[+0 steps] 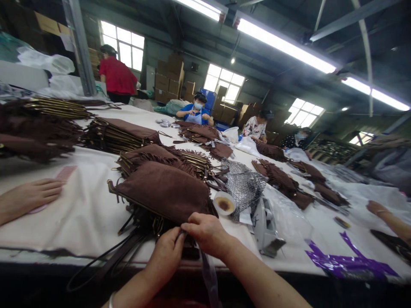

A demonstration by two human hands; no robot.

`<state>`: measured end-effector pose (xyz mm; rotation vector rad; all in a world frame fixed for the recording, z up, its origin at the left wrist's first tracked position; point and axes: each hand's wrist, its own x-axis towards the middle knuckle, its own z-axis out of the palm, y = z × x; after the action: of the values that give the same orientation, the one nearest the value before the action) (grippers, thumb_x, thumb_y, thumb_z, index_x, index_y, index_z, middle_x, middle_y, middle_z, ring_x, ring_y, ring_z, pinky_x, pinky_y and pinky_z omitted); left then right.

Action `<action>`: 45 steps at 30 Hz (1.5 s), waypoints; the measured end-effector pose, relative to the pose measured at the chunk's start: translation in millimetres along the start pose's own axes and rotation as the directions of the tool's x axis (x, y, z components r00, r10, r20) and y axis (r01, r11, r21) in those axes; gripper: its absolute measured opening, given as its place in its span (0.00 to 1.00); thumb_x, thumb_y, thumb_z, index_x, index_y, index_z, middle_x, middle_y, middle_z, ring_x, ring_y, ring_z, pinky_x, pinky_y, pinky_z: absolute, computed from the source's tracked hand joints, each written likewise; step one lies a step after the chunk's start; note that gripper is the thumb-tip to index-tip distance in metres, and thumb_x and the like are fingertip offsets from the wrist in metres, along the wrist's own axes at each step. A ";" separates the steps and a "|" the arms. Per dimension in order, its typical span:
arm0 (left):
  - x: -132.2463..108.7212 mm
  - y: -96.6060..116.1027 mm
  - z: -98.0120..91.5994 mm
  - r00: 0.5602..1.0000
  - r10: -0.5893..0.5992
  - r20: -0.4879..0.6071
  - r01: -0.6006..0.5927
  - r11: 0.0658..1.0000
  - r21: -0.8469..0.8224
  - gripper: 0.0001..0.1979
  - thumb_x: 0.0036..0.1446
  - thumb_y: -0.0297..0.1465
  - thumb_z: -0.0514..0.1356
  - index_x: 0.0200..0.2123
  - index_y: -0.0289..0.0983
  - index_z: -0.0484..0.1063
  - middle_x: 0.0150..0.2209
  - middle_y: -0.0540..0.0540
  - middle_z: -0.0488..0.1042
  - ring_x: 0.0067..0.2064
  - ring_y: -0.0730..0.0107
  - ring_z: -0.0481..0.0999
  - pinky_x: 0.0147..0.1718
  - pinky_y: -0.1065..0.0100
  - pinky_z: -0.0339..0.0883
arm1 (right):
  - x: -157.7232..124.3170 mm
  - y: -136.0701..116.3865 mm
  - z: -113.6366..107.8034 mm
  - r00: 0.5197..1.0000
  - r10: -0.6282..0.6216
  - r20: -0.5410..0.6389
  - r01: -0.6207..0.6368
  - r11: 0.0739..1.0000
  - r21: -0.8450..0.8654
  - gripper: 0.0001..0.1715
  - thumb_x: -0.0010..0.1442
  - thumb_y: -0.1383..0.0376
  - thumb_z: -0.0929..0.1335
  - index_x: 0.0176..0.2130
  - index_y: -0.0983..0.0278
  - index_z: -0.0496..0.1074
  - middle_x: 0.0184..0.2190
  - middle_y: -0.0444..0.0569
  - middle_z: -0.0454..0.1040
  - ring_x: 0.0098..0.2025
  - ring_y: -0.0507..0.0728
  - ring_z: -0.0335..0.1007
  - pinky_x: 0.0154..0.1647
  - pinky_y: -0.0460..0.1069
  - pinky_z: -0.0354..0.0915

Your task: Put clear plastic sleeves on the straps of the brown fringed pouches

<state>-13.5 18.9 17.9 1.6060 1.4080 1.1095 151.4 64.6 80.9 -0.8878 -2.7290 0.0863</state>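
My left hand (pixel 168 250) and my right hand (pixel 207 233) meet at the table's front edge, fingers closed in a pinch. Between them is a thin greyish strip (pixel 209 276), whose loose end hangs below my right hand. Its exact kind is hard to make out. Just beyond my fingers lies a brown suede-like bag (pixel 163 188) with a zipper, on top of a pile of similar bags. Dark straps (pixel 118 252) from the pile droop over the edge to the left of my left hand.
Right of the pile are a white bowl of brownish contents (pixel 224 203), a tape dispenser (pixel 267 226), silvery bubble wrap (pixel 244 184) and purple plastic (pixel 349 259). More fringed bags (pixel 118 134) lie behind. Other people's hands rest at left (pixel 35 194) and right (pixel 379 208).
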 end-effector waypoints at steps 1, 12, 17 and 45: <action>-0.3 -0.5 0.0 1.000 0.006 0.005 -0.006 1.000 0.010 0.15 0.63 0.36 0.49 0.33 0.38 0.73 0.34 0.42 0.76 0.37 0.60 0.74 0.38 0.64 0.65 | 0.3 -0.6 1.2 1.000 -0.001 -0.003 0.001 1.000 -0.009 0.16 0.59 0.68 0.65 0.47 0.56 0.73 0.36 0.46 0.72 0.34 0.52 0.67 0.33 0.45 0.59; -3.0 -6.7 0.3 0.996 0.058 0.062 -0.070 0.977 0.201 0.15 0.64 0.33 0.46 0.38 0.37 0.71 0.38 0.40 0.74 0.42 0.59 0.72 0.44 0.60 0.63 | 1.4 -5.9 21.3 0.998 0.064 -0.003 -0.064 0.998 0.016 0.08 0.57 0.71 0.65 0.34 0.62 0.73 0.33 0.45 0.72 0.36 0.53 0.67 0.35 0.46 0.59; -1.5 0.6 2.5 0.997 0.018 0.081 -0.040 0.961 0.274 0.16 0.65 0.32 0.44 0.32 0.37 0.69 0.33 0.41 0.74 0.37 0.59 0.72 0.39 0.60 0.62 | -6.7 -8.6 30.2 0.992 0.086 -0.090 -0.093 0.992 -0.084 0.06 0.59 0.70 0.64 0.33 0.63 0.70 0.33 0.48 0.70 0.35 0.56 0.64 0.35 0.49 0.59; -0.2 -13.3 4.1 0.993 -0.011 0.115 -0.023 0.958 0.285 0.18 0.61 0.36 0.43 0.26 0.39 0.68 0.29 0.42 0.75 0.31 0.61 0.73 0.34 0.63 0.65 | -2.9 -3.5 23.2 0.980 -0.165 -0.108 0.135 0.961 -0.241 0.06 0.55 0.64 0.68 0.29 0.63 0.66 0.28 0.45 0.68 0.29 0.55 0.62 0.24 0.50 0.54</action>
<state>-14.7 20.7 4.1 1.8458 1.5404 0.8278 145.4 60.7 58.4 -0.7115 -2.7117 -0.3162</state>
